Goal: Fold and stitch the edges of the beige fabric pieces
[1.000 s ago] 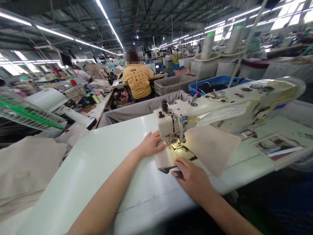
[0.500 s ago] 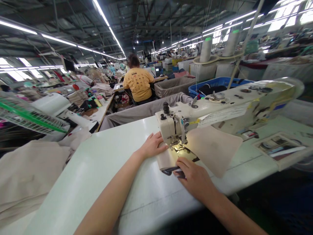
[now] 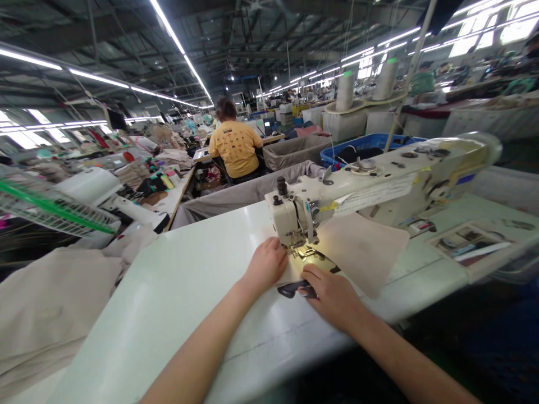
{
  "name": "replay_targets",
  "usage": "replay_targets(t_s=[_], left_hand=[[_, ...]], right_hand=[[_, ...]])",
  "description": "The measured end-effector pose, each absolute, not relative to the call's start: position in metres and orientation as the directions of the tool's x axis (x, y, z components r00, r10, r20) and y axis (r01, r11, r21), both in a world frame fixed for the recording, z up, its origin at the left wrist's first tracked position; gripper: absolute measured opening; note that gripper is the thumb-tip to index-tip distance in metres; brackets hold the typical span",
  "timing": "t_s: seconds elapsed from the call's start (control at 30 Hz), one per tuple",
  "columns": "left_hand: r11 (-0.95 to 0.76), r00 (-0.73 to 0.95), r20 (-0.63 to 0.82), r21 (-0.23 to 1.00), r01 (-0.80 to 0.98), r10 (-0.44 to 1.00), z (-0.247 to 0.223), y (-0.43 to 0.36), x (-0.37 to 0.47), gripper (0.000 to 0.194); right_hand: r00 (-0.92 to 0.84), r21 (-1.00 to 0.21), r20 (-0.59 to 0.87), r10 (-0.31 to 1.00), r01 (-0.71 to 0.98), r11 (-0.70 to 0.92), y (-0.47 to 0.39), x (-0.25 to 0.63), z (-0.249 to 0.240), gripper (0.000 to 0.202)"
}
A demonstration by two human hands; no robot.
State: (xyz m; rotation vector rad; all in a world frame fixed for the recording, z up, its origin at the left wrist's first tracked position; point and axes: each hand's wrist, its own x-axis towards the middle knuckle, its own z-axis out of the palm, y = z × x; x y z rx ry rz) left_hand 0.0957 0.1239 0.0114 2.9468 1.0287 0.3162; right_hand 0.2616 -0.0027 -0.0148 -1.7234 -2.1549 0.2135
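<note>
An off-white sewing machine (image 3: pixel 290 216) stands on the pale table, its lamp lighting the metal guide and presser foot (image 3: pixel 305 252). Beige fabric (image 3: pixel 364 247) spreads right of the needle area, and a smaller beige part (image 3: pixel 289 275) shows in front of it. My left hand (image 3: pixel 268 261) is closed with curled fingers at the fabric's left edge, close to the foot; its fingertips are partly hidden. My right hand (image 3: pixel 330 289) pinches the near edge of the fabric, thumb below and fingers on top. A dark strip (image 3: pixel 290 289) sticks out under that edge, beside the right thumb.
More beige fabric (image 3: pixel 54 303) is heaped at the left. A tray of small tools (image 3: pixel 467 244) is set into the table's right side. Behind the table are a grey cloth bin (image 3: pixel 244 188), a blue basket (image 3: pixel 379 143) and a seated person (image 3: pixel 236 143) in a yellow shirt.
My left hand has gone from lying flat with fingers stretched to curled fingers nearer to me. The right hand keeps its pinch. The whole view has shifted slightly.
</note>
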Motion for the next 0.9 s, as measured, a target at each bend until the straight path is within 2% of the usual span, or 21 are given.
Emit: replay_targets(t_s=[0.13,0.3,0.5,0.9], left_hand=[[-0.875,0.848,0.225,0.188,0.446,0.480,0.002,0.076,0.088,0.021],[-0.925,0.885,0.269,0.132,0.357,0.380,-0.002,0.064,0.078,0.030],[-0.913,0.884,0.234,0.164,0.373,0.404,0.005,0.083,0.079,0.027],[-0.915,0.891,0.211,0.129,0.382,0.401,0.007,0.120,0.080,0.033]], right_hand=[[-0.195,-0.364,0.198,0.961,0.895,0.257,-0.007,0.264,-0.019,0.023],[-0.208,-0.364,0.207,0.956,0.891,0.273,-0.006,0.266,-0.020,0.026],[-0.195,-0.335,0.189,0.963,0.909,0.250,0.007,0.266,-0.015,0.023],[-0.180,-0.399,0.205,0.962,0.882,0.250,0.015,0.271,-0.013,0.030]])
